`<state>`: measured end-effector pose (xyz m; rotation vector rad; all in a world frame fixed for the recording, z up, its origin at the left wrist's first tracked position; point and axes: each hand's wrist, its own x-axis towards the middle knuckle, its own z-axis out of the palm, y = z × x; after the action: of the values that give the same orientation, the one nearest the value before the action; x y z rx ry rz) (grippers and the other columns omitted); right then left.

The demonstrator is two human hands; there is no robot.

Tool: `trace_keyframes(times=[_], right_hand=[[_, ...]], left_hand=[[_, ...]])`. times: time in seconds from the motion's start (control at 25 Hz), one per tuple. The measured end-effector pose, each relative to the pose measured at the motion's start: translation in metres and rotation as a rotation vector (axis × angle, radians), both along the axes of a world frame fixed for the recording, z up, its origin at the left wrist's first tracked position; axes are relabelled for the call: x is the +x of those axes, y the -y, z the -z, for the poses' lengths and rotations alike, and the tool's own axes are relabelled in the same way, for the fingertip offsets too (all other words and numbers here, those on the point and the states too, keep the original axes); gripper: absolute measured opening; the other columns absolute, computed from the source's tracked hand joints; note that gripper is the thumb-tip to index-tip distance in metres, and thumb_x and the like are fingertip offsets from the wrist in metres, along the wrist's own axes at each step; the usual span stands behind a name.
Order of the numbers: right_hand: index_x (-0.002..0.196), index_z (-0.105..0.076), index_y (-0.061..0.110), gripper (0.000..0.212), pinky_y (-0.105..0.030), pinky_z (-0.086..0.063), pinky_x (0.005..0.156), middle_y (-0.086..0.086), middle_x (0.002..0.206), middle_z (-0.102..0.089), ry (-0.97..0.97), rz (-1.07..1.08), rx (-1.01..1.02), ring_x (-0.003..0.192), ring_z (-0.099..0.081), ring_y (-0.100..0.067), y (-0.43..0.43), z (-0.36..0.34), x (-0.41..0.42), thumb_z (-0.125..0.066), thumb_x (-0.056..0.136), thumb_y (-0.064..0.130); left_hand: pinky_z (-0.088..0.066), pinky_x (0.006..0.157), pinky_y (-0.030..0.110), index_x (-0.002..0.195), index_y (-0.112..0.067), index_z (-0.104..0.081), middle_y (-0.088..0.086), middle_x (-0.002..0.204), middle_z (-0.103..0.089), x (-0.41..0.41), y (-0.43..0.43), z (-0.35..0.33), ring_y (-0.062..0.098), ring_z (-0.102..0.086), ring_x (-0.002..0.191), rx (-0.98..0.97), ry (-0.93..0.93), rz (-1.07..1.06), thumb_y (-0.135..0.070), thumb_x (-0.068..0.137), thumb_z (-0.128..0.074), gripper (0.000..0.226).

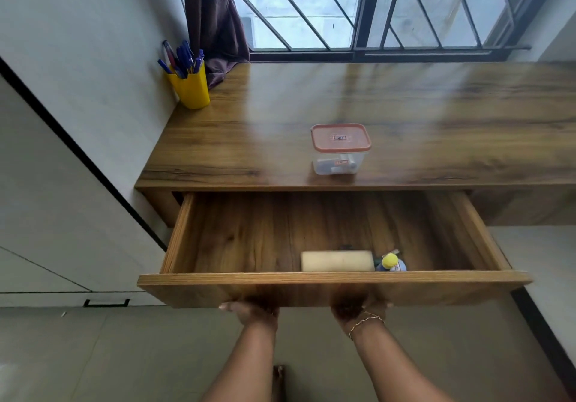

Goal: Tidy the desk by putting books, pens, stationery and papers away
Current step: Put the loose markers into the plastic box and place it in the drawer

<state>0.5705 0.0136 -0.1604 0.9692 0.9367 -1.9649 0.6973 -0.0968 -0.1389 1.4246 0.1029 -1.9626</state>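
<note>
The wooden desk drawer (311, 289) stands pulled out below the desk (405, 105). My left hand (249, 309) and my right hand (358, 308) both grip the lower edge of its front panel, fingers curled underneath. Inside the drawer, near the front, lie a pale block (337, 261) and a small bottle with a yellow cap (390, 262). On the desk stands a clear plastic box with an orange lid (340, 146), small items inside it. A yellow holder full of blue pens (188, 82) stands in the desk's far left corner.
A barred window (374, 9) runs behind the desk, with a dark curtain (215, 21) at its left. White cabinet fronts (62, 214) stand close on the left, with a black handle (106, 303) low down. Grey floor lies below the drawer.
</note>
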Motion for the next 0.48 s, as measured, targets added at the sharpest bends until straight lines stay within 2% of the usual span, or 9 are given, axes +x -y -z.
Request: trace_keyframes(times=[0.12, 0.24, 0.28, 0.36, 0.44, 0.48], right_hand=[[0.089, -0.06, 0.022, 0.047, -0.043, -0.055, 0.045, -0.003, 0.051, -0.068, 0.01, -0.047, 0.012, 0.073, -0.06, -0.024, -0.017, -0.003, 0.013, -0.026, 0.095, 0.054], [0.088, -0.061, 0.021, 0.048, -0.046, -0.054, 0.044, -0.005, 0.055, -0.07, 0.013, -0.047, -0.001, 0.057, -0.068, -0.027, -0.032, -0.005, 0.022, -0.026, 0.095, 0.053], [0.09, -0.061, 0.02, 0.046, -0.046, -0.054, 0.045, -0.005, 0.057, -0.07, 0.01, -0.055, 0.002, 0.05, -0.068, -0.027, -0.036, -0.006, 0.024, -0.028, 0.095, 0.052], [0.092, -0.062, 0.02, 0.041, -0.047, -0.055, 0.046, -0.007, 0.06, -0.071, 0.002, -0.067, 0.003, 0.049, -0.068, -0.028, -0.044, -0.007, 0.027, -0.033, 0.095, 0.048], [0.098, -0.062, 0.017, 0.034, -0.045, -0.057, 0.054, -0.009, 0.068, -0.072, -0.027, -0.111, 0.032, 0.062, -0.069, -0.029, -0.052, -0.011, 0.029, -0.039, 0.096, 0.041], [0.104, -0.061, 0.015, 0.027, -0.042, -0.057, 0.059, -0.012, 0.075, -0.072, -0.046, -0.157, 0.075, 0.07, -0.066, -0.03, -0.057, -0.015, 0.03, -0.042, 0.096, 0.034]], left_hand=[[-0.025, 0.115, 0.048, 0.147, -0.023, -0.029, 0.004, 0.15, -0.034, 0.014, -0.011, 0.001, 0.034, -0.031, 0.139, 0.015, -0.013, -0.029, -0.074, 0.086, -0.011, 0.082], [-0.029, 0.112, 0.05, 0.149, -0.022, -0.021, 0.005, 0.154, -0.028, 0.024, -0.022, -0.001, 0.031, -0.029, 0.14, 0.016, 0.116, 0.07, -0.064, 0.09, -0.012, 0.073], [-0.028, 0.113, 0.049, 0.149, -0.022, -0.022, 0.006, 0.153, -0.029, 0.027, -0.027, -0.005, 0.032, -0.029, 0.14, -0.002, 0.099, 0.053, -0.065, 0.091, -0.014, 0.073], [-0.026, 0.115, 0.047, 0.147, -0.022, -0.027, 0.006, 0.15, -0.035, 0.033, -0.03, -0.007, 0.034, -0.03, 0.139, 0.028, 0.101, 0.043, -0.066, 0.091, -0.018, 0.072], [-0.031, 0.11, 0.05, 0.147, -0.019, -0.027, 0.006, 0.147, -0.038, 0.045, -0.028, -0.006, 0.035, -0.035, 0.135, 0.007, 0.179, 0.009, -0.058, 0.093, -0.02, 0.067], [-0.034, 0.107, 0.052, 0.147, -0.015, -0.026, 0.012, 0.148, -0.036, 0.051, -0.025, -0.003, 0.038, -0.038, 0.133, -0.044, 0.326, 0.011, -0.053, 0.093, -0.02, 0.066]])
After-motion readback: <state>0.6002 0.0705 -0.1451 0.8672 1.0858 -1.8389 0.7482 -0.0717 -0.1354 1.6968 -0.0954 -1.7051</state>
